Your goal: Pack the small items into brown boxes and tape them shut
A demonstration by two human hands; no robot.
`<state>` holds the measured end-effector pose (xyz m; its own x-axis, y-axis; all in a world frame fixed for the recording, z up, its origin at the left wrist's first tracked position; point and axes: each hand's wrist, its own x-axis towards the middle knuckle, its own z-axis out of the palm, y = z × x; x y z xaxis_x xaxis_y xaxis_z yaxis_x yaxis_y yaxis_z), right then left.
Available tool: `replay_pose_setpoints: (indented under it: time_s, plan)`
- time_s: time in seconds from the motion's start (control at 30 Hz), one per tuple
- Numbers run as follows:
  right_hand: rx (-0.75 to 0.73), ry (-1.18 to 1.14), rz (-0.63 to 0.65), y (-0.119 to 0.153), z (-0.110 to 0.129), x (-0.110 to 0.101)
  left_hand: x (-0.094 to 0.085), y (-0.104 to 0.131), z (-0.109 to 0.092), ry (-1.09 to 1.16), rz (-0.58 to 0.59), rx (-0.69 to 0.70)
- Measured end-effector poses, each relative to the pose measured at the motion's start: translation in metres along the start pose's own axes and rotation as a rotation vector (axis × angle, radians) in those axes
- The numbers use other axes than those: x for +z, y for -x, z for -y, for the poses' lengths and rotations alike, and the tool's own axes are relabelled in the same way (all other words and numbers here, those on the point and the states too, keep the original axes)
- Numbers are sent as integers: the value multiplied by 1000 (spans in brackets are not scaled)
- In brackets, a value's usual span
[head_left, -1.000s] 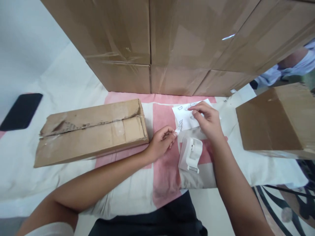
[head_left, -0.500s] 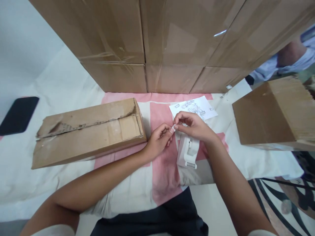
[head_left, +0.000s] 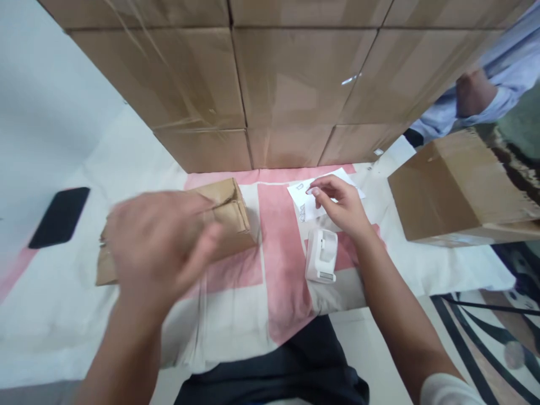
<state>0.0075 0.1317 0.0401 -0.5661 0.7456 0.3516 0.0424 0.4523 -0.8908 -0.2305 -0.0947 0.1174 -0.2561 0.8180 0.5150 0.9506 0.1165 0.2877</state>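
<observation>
My left hand (head_left: 162,242), smeared by motion, is raised in front of the long brown cardboard box (head_left: 230,228) and hides much of it. Whether its fingers hold anything cannot be made out. Over the white sheet with drawn lines (head_left: 310,205), my right hand (head_left: 340,205) pinches thumb and fingers together, with a small white bit, seemingly a piece of tape (head_left: 311,191), at the tips. Just below that hand, a white tape dispenser (head_left: 322,256) stands on the pink and white cloth (head_left: 282,275).
Stacked, taped cardboard boxes (head_left: 295,79) wall off the far side. An open cardboard box (head_left: 439,191) sits at the right, near another person's sleeve (head_left: 512,67). A flat black object (head_left: 59,217) lies at the left.
My left hand has parted from the right and swung left and up, before the long box. My right hand has shifted slightly up and right. The camera view has tilted up.
</observation>
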Motion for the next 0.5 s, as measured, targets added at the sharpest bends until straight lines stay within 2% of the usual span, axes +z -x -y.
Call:
replay_pose_setpoints:
  time_s: [0.03, 0.07, 0.13, 0.2, 0.3, 0.4, 0.5]
  plan:
    - [-27, 18, -19, 1, 6, 1, -11, -2, 15, -145, 24, -181]
    - [-48, 17, -37, 2, 13, 4, -18, -4, 28, -220, 98, -342]
    - [-67, -27, -77, 6, 31, 16, -24, -7, 50, -185, 294, -521]
    - [-47, -107, -107, 12, 51, 38, -23, -9, 61, -96, 418, -535]
    - [78, -314, -131, 24, 70, 86, -18, -12, 62, -101, 449, -479]
    - [261, -507, -160, 40, 67, 133, -15, -12, 59, -119, 436, -448]
    - [438, -632, -192, 58, 51, 165, -17, -10, 59, -144, 442, -436]
